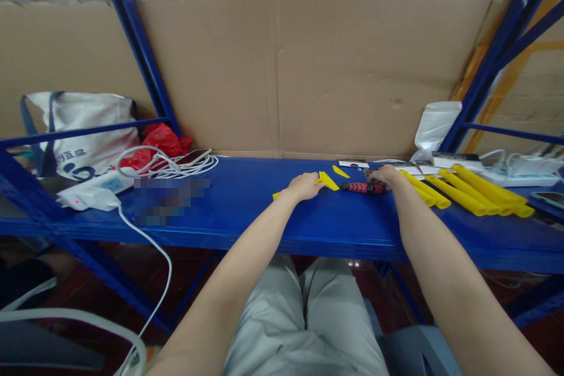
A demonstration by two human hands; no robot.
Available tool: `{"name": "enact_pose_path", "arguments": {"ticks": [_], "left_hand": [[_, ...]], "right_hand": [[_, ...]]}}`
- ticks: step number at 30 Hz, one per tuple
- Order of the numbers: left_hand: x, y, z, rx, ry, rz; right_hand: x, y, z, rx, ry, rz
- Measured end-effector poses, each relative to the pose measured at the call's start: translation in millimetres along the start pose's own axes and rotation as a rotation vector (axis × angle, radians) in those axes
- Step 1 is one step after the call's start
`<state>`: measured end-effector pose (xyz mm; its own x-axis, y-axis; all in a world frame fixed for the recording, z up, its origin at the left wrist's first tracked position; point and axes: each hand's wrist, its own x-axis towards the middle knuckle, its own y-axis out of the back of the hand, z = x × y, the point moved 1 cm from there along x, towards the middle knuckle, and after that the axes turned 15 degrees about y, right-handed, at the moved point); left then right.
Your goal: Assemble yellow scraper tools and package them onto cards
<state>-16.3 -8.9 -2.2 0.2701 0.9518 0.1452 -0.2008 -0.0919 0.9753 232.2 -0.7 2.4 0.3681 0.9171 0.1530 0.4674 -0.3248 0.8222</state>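
Note:
My left hand [305, 187] is closed on a yellow strip [328, 181]. The strip's flat end sticks out to the right of my fingers, and a bit of yellow shows left of the wrist. Just right of it, a tool with a red-and-black handle [362, 188] lies on the blue shelf. My right hand [382, 176] is at the tool's right end, its fingers curled down by a small grey piece; what they grip is hidden. Behind the strip lies a small yellow scrap [341, 171]. Several long yellow tubes [467, 191] lie right of my right hand.
The blue shelf [247, 211] has a cardboard wall [211, 70] behind it. At left are a cloth bag [88, 129], a red plastic bag [161, 140], coiled white cables [185, 165] and a power strip [94, 188]. A white pouch [434, 129] stands at right.

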Motion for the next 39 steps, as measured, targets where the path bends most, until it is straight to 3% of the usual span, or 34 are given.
{"name": "enact_pose_path", "arguments": {"ticks": [4, 7, 10, 12, 16, 24, 31, 39], "left_hand": [[-0.7, 0.3, 0.6, -0.001, -0.006, 0.002], [-1.2, 0.6, 0.7, 0.000, 0.011, 0.020], [-2.0, 2.0, 0.4, -0.002, 0.044, 0.050], [-2.5, 3.5, 0.1, -0.011, 0.066, 0.066], [-2.6, 5.6, 0.0, -0.030, 0.104, 0.086], [-1.6, 4.2, -0.4, -0.069, 0.074, 0.124], [-2.4, 2.8, -1.1, -0.028, -0.072, 0.148], [0.1, 2.5, -2.0, 0.005, -0.043, 0.118]], "right_hand": [[7.2, 2.0, -2.4, -0.098, 0.064, 0.106], [0.7, 5.9, -16.7, 0.009, 0.117, 0.150], [-17.0, 6.4, -40.4, 0.374, 0.199, 0.023], [-30.7, 2.1, -57.0, 0.575, 0.308, -0.164], [-48.1, -12.8, -76.1, 0.625, 0.379, -0.386], [-46.7, -19.3, -75.9, 0.533, 0.299, -0.427], [-45.5, -14.3, -72.5, 0.534, 0.270, -0.502], [-42.6, -16.5, -70.4, 0.598, 0.275, -0.568]]}}
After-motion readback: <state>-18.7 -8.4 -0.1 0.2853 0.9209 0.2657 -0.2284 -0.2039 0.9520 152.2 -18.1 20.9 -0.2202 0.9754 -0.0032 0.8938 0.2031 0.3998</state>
